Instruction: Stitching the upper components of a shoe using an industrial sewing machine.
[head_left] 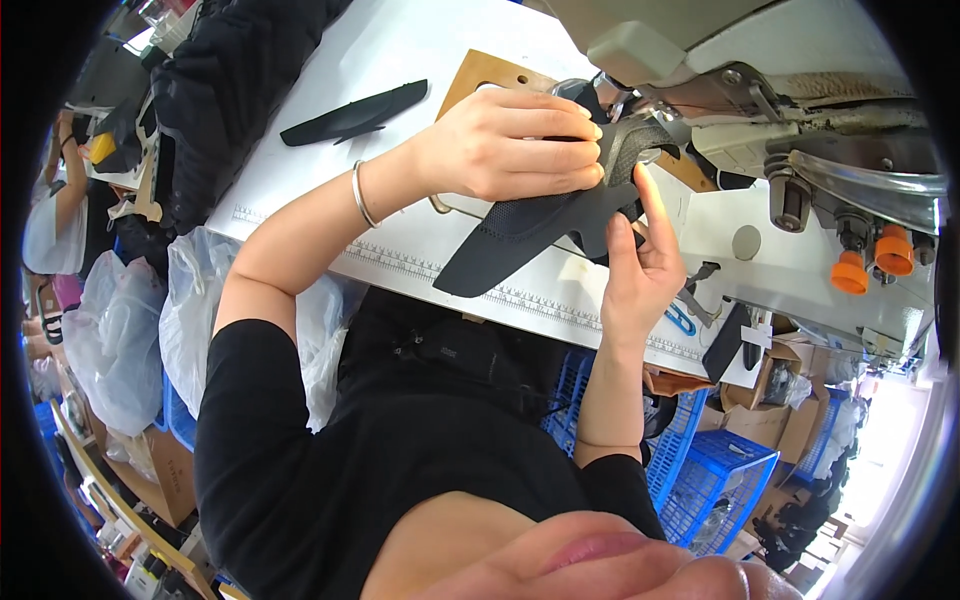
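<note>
Both hands hold a black shoe upper with a mesh-textured part, under the head of a sewing machine. My left hand comes from the left, its fingers pressed together on the upper's top side beside the machine's foot. With thumb and fingers, my right hand pinches the near right edge of the upper, which curls up there. The needle point itself is hidden by fingers and material. Another flat black piece lies apart on the white table, left of my left hand.
A printed ruler strip runs along the white table's near edge. Blue-handled snips lie right of my right hand. Orange knobs stick out from the machine. Dark fabric and plastic bags are at left; blue crates stand below right.
</note>
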